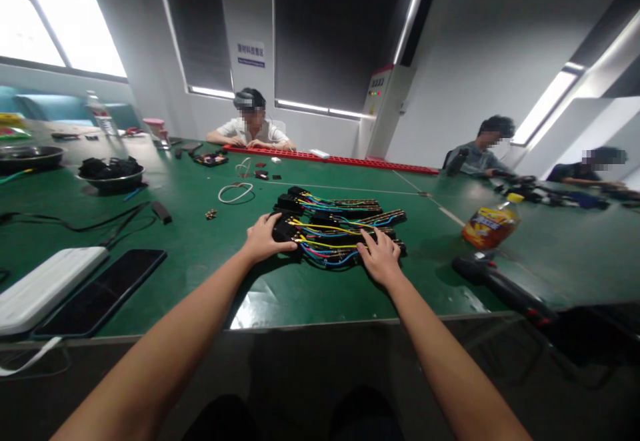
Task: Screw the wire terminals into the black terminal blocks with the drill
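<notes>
Several wired assemblies lie side by side on the green table, each with a black block at the left, yellow, blue and red wires, and a long black strip with brass-coloured parts. My left hand [263, 237] grips the black block [286, 227] of the nearer ones, thumb in front and fingers behind. My right hand [381, 254] holds the right part of the nearest wired assembly [330, 251], its fingers over the strip; their undersides are hidden. Behind my hands lies another wired assembly [345, 205], untouched.
On the left are a white power bank [55, 284], a phone [103, 291], cables and a bowl of black parts [111, 173]. On the right are a drink bottle [493, 222] and a black power tool [500, 284]. A red rail [345, 161] crosses behind; other people sit beyond.
</notes>
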{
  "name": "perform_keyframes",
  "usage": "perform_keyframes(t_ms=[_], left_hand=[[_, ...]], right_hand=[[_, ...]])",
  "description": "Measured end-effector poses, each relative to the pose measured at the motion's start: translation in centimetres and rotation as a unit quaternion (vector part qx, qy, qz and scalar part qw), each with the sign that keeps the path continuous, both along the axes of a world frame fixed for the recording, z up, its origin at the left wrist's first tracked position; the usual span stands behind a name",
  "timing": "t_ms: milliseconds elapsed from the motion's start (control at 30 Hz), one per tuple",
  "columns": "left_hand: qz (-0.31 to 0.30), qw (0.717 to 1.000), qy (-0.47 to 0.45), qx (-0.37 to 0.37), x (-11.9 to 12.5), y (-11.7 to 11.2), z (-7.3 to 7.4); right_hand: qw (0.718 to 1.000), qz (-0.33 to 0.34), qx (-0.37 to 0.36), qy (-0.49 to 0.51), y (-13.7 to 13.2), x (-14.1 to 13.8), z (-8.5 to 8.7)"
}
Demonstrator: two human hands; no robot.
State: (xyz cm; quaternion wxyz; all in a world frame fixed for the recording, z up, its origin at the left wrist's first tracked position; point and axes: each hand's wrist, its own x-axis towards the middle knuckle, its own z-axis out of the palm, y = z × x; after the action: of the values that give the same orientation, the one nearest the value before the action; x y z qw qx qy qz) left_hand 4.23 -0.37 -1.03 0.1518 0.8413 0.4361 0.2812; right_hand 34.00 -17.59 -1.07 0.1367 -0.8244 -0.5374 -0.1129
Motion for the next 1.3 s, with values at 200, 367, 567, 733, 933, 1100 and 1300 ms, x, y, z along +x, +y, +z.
perform_keyframes(t_ms=[200,367,567,733,933,1100,1300], left_hand=[[-0.099,0.994,-0.021,0.037,-0.1,-1.8,0.2],[-0.107,0.992,-0.014,0.07,0.7,-2.9,0.1],[-0.127,0.99,-0.006,0.054,1.3,-3.3,-0.3],[-0.158,0.984,-0.021,0.076,1.4,-4.4,-0.3],[-0.176,0.982,-0.009,0.067,1.2,-5.7,-0.1],[-0.171,0.983,-0.023,0.059,1.3,-5.6,-0.3],[-0.165,0.984,-0.025,0.065,1.8,-5.4,-0.2]], right_hand=[[0.99,-0.102,0.097,0.002,-0.3,-0.1,0.6],[0.997,-0.05,0.058,0.023,-0.1,-1.1,0.8],[0.997,-0.012,-0.032,0.071,1.7,-2.5,3.5],[0.993,-0.018,-0.069,0.092,5.5,-4.0,5.3],[0.991,-0.018,-0.093,0.097,8.2,-5.7,5.2],[0.993,0.015,-0.086,0.082,7.9,-5.9,4.9],[0.989,0.083,-0.078,0.089,7.4,-6.3,4.8]])
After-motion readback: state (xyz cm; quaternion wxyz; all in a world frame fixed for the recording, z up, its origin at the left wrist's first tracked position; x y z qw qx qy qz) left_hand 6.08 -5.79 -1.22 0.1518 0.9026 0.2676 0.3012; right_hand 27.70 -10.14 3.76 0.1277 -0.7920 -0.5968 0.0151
